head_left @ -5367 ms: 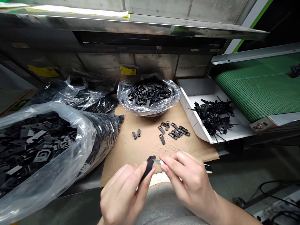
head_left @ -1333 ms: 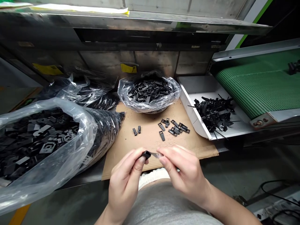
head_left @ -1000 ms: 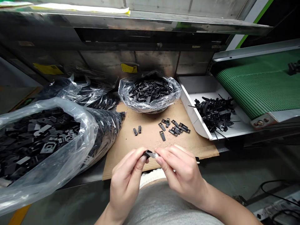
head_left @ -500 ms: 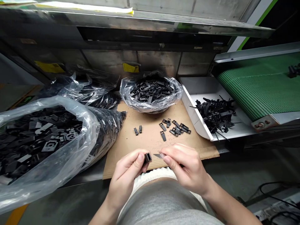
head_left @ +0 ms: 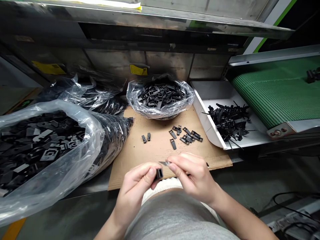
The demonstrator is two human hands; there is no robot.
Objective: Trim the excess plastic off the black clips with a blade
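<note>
Near the front edge of the cardboard sheet [head_left: 140,153], my left hand [head_left: 140,180] grips a hollow black plastic part [head_left: 159,173], its square opening facing right. My right hand [head_left: 191,173] is closed on a small pointed blade [head_left: 164,163], whose tip points left, just above the black part. Behind my hands, several flat black clips [head_left: 191,136] lie loosely grouped on the cardboard. Two small black pieces [head_left: 146,137] lie to their left. Farther back sits a bowl lined with clear plastic [head_left: 160,115], full of similar black clips.
A large open plastic bag [head_left: 96,140] of black parts stands at the left, with another bag [head_left: 95,96] behind it. On the right, a white tray [head_left: 203,123] holds black trimmings beside a green conveyor belt [head_left: 280,90]. A metal shelf [head_left: 160,20] crosses above.
My right hand has moved slightly left, bringing the blade from beside the black part to just above it. My left hand has turned the part a little and lowered it slightly.
</note>
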